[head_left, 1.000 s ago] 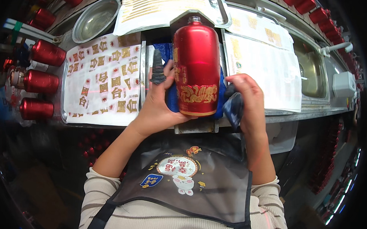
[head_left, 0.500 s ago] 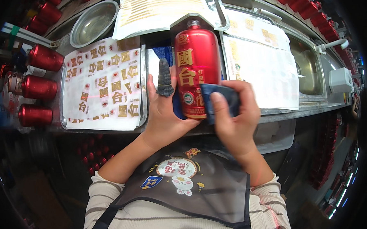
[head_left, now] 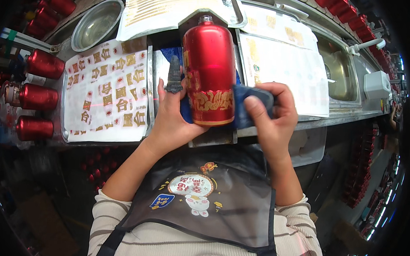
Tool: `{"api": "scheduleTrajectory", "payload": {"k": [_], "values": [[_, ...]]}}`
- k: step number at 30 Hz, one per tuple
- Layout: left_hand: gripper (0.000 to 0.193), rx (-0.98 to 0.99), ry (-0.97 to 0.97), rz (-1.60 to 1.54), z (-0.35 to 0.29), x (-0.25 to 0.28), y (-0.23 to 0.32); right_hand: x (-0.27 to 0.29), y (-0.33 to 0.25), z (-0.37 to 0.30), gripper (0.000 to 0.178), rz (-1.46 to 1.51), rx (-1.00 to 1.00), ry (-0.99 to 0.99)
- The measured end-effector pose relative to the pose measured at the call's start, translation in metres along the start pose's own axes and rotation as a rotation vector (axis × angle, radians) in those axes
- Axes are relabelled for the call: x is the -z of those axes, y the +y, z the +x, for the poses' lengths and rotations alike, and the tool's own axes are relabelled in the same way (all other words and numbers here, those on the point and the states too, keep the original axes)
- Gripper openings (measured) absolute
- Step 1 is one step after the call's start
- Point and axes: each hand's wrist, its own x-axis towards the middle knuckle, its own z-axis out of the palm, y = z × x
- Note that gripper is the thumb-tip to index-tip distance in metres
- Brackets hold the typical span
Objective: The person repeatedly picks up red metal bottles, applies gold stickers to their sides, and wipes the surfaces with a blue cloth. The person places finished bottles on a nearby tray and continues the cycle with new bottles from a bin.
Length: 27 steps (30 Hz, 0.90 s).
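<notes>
A glossy red bottle [head_left: 208, 64] lies before me, its neck pointing away and gold decoration near its base. My left hand [head_left: 171, 119] grips it from the left, with the thumb by the base. A dark fabric cover [head_left: 174, 76] sits on one finger of that hand. Between the thumb and fingers of my right hand [head_left: 275, 115] is a flat dark blue pad [head_left: 244, 95], close against the bottle's lower right side; whether it touches is unclear. Blue cloth [head_left: 186, 110] shows behind the bottle, which hides part of it.
On the left is a tray with printed gold decal sheets [head_left: 105, 96], beside standing red bottles [head_left: 38, 97]. A metal bowl [head_left: 97, 27] and striped gold sheets [head_left: 173, 12] are behind. White sheets [head_left: 285, 81] lie to the right, before a sink [head_left: 340, 76] with a tap [head_left: 368, 46].
The bottle has turned about its length, so the large gold characters have moved out of sight to the left and a gold band shows. The pad has come slightly off its front.
</notes>
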Motion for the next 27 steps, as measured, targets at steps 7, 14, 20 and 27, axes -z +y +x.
{"api": "scheduleTrajectory", "payload": {"k": [7, 14, 20, 27], "values": [[0.084, -0.179, 0.213, 0.069, -0.002, -0.006, 0.008, 0.000, 0.015, 0.001, 0.021, -0.189, 0.219, 0.119], [0.056, -0.240, 0.213, 0.144, -0.017, -0.007, -0.013, -0.002, -0.014, -0.021, 0.031, -0.245, 0.454, -0.118], [0.057, -0.255, 0.248, -0.028, -0.025, -0.019, -0.024, -0.015, -0.007, -0.021, 0.040, -0.506, 0.886, -0.263], [0.073, -0.265, 0.295, -0.023, -0.020, -0.010, -0.007, -0.006, -0.018, -0.028, 0.040, -0.501, 0.679, -0.271]]}}
